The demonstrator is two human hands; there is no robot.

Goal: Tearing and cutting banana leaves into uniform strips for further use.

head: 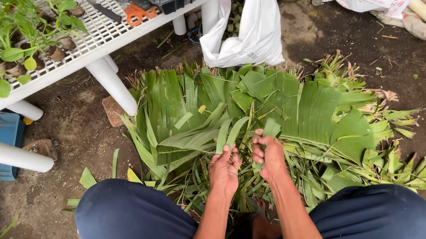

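While both hands (245,162) pinch them, leaf strips (228,131) point away.

My forearms cover the leaf pile (256,113) near my knees, the seedling tray (16,35) runs off the left edge, and the white bag (249,28) is cropped up top.

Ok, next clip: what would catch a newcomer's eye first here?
The wide heap of green leaf strips on the dirt floor fills the middle. Just below it, the left hand and right hand each pinch a strip. Upper left, a white mesh bench carries seedlings and orange-handled scissors.
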